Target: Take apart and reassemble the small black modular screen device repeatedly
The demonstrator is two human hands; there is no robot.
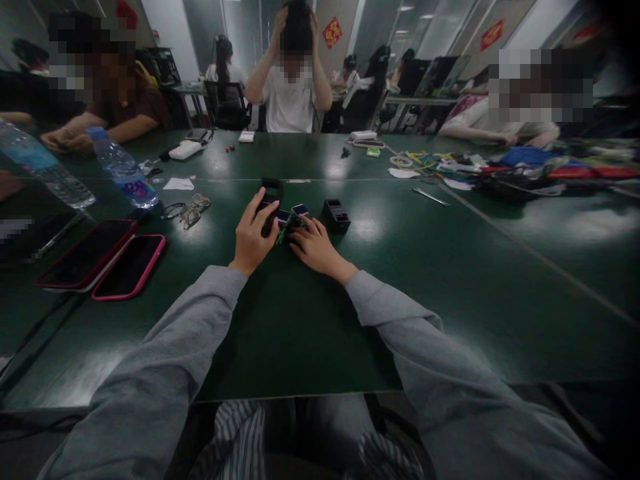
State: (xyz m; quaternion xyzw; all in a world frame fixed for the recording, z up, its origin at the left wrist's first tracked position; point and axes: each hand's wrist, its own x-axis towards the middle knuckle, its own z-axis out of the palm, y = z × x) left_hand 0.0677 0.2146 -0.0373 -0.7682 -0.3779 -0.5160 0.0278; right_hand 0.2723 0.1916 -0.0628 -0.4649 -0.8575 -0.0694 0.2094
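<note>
Between both hands on the dark green worktop (pixel 310 320): left hand (pixel 253 237) fingers wrapped round a black plastic housing (pixel 271 193), right hand (pixel 315 248) fingers pinching small blue-topped parts (pixel 299 211). Just right of those, second black block (pixel 336 215) untouched. Assembly looks barely half done.

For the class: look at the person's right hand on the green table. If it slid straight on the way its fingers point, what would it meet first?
The right hand points up-left, so it would probably first meet the small blue-topped parts at its fingertips, then the black holder in the left hand; depth is unclear.
</note>
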